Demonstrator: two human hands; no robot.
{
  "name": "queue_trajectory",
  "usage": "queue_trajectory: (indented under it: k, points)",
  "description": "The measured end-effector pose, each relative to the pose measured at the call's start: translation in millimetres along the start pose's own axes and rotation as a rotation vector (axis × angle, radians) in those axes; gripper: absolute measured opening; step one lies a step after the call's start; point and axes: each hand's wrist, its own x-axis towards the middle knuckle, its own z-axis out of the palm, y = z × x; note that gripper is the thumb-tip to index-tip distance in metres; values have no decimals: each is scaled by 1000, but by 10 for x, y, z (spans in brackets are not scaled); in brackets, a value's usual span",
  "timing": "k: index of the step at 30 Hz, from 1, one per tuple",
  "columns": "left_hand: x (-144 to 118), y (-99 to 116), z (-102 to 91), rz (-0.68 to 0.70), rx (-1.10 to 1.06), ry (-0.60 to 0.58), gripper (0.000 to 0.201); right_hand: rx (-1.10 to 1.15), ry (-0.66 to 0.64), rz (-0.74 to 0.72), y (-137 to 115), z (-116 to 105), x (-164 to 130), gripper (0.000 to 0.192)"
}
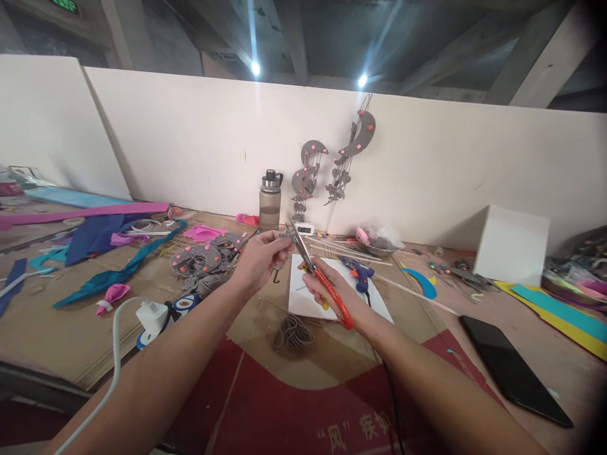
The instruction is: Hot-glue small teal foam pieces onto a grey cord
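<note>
My left hand (pixel 266 258) pinches a small grey piece (pixel 287 236), too small to name, between thumb and fingertips. In my right hand (pixel 332 281) is a pair of scissors (pixel 339 297) with red handles, its blades pointing up beside that grey piece. Something yellow also shows at the right palm, partly hidden by the fingers. Below the hands a coil of grey cord (pixel 294 335) lies on the cardboard. A white sheet (pixel 303 303) lies under the right hand, and a blue glue gun (pixel 363 276) rests on it.
Grey pieces with pink and orange dots (pixel 199 259) lie left of the left hand. A water bottle (pixel 270 202) stands by the white wall. Crescent hangings (pixel 363 133) hang there. A charger on a power strip (pixel 152 316) is at left, a black phone (pixel 515 370) at right.
</note>
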Motion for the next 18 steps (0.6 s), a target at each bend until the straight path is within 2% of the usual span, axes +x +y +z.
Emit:
queue_trajectory:
  k: [7,18]
  points:
    - [-4,26,-2,-12,44,-30,23,73,-27,56,20,1,-8,31]
    - [7,42,-26,3,35,-12,24,154,-67,138,-17,10,-12,34]
